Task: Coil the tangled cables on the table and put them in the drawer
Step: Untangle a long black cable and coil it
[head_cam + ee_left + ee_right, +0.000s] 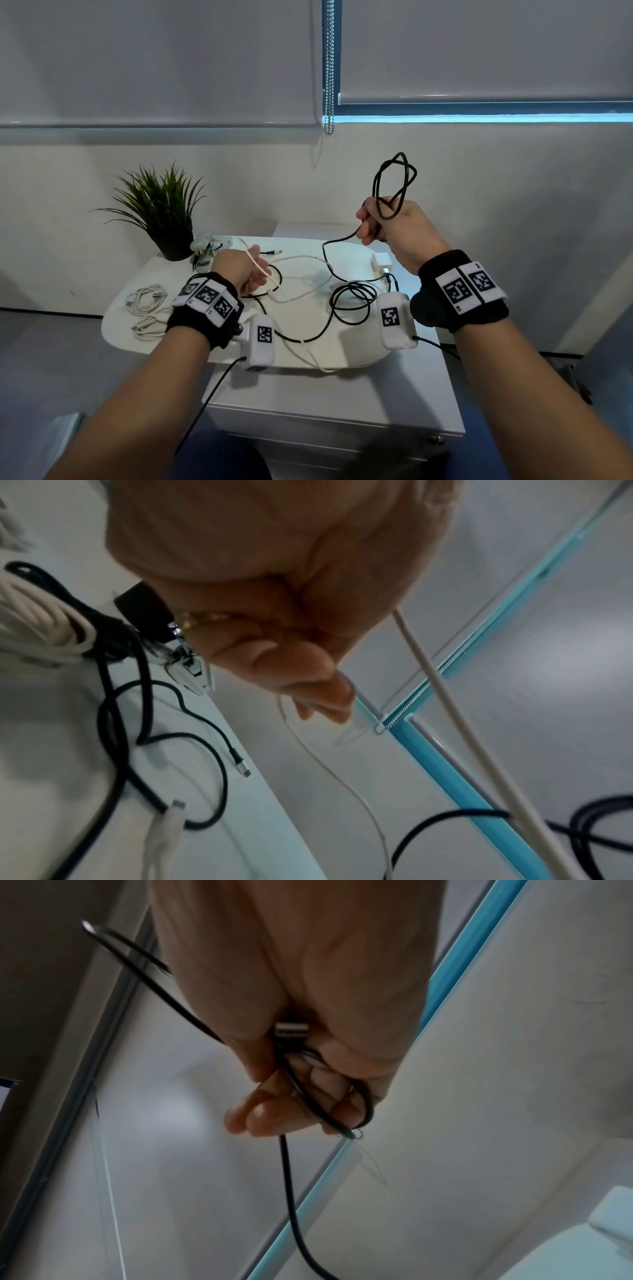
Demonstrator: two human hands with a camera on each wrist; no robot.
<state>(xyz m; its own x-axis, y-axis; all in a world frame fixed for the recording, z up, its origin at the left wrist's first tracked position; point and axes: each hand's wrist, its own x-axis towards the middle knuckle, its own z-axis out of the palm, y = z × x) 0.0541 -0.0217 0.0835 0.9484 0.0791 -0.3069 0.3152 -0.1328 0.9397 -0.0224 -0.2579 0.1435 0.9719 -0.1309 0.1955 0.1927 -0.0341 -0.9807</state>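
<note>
My right hand is raised above the table and grips a black cable, a few loops of which stand up out of the fist. In the right wrist view the fingers curl round the cable, its USB plug sits in the palm, and the tail hangs down. That tail runs to a black tangle on the white table. My left hand hovers low over the table and holds a white cable. That white cable comes out of the curled left hand.
A potted plant and a white plug adapter stand at the table's back left. Coiled white cables lie at the left edge and a white charger at the right. A white drawer cabinet stands under the table.
</note>
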